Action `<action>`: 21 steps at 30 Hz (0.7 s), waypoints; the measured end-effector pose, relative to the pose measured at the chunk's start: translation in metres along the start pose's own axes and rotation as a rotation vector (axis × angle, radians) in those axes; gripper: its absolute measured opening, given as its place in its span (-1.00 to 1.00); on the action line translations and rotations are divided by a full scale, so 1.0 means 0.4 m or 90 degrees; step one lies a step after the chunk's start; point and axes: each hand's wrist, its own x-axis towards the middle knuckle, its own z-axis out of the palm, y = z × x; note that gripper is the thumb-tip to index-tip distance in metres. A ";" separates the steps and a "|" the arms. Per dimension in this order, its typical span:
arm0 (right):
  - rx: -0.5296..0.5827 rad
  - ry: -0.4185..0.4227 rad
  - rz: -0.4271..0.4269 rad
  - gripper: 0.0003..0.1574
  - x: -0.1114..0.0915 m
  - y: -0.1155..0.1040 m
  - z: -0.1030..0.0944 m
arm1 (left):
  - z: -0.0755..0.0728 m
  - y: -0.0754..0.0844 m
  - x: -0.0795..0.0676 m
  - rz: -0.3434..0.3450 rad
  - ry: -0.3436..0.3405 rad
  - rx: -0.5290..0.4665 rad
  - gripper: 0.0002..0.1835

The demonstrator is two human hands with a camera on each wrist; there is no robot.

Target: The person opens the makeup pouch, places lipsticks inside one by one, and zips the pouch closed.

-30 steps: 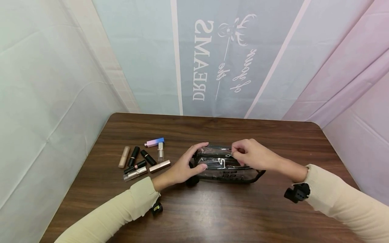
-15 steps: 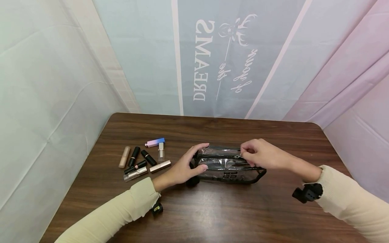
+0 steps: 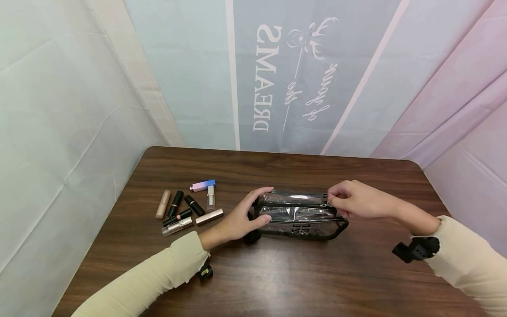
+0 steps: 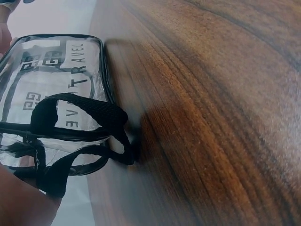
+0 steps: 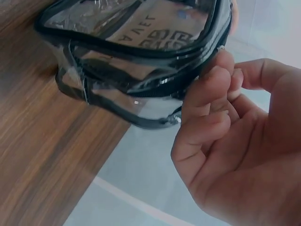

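Note:
A clear toiletry bag (image 3: 301, 226) with black trim stands on the table, its zipper running along the top. My left hand (image 3: 239, 218) holds the bag's left end, thumb on the near side and fingers on the far side. At the right end of the zipper, my right hand (image 3: 358, 200) pinches the zipper pull (image 3: 325, 204) between thumb and curled fingers. The right wrist view shows those fingertips (image 5: 218, 77) close against the bag's black edge. In the left wrist view, a black strap (image 4: 89, 106) loops from the bag's end and dark lettering marks its side.
Several lipstick tubes lie left of the bag, among them a pink and blue one (image 3: 203, 186), a beige one (image 3: 163, 204), black ones and a rose-gold one (image 3: 209, 216). The brown wooden table (image 3: 257, 281) meets hanging fabric (image 3: 198, 88) at its back and sides.
My right hand has moved to the right along the bag's top, drawing the zipper pull toward the right end. My left hand stays on the left end.

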 end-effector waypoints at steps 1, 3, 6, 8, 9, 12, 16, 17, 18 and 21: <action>0.001 -0.003 -0.002 -0.56 -0.003 0.004 -0.002 | 0.000 0.001 0.000 -0.001 0.001 0.000 -0.28; 0.001 -0.008 -0.009 -0.56 -0.008 0.015 -0.006 | -0.001 0.001 -0.002 0.000 0.002 -0.001 -0.29; 0.002 -0.014 -0.012 -0.55 -0.016 0.030 -0.010 | 0.000 0.003 -0.002 -0.001 0.001 0.000 -0.28; 0.009 -0.020 -0.013 -0.55 -0.021 0.038 -0.011 | 0.001 0.003 -0.001 -0.002 0.000 0.001 -0.27; 0.015 -0.024 -0.013 -0.55 -0.024 0.042 -0.012 | 0.001 0.003 -0.001 -0.002 0.000 0.002 -0.27; 0.030 -0.032 -0.016 -0.57 -0.030 0.052 -0.016 | 0.001 0.001 0.000 -0.002 0.002 0.004 -0.27; 0.036 -0.039 -0.015 -0.60 -0.037 0.065 -0.021 | -0.001 -0.002 -0.001 -0.003 0.000 0.004 -0.28; 0.036 -0.040 -0.014 -0.60 -0.038 0.069 -0.023 | -0.001 -0.003 -0.001 -0.003 -0.001 0.003 -0.28; 0.035 -0.041 -0.014 -0.61 -0.041 0.073 -0.023 | -0.001 -0.003 -0.001 -0.005 -0.001 0.004 -0.28; 0.040 -0.045 -0.011 -0.61 -0.048 0.088 -0.025 | 0.000 -0.003 -0.002 -0.011 -0.003 0.003 -0.28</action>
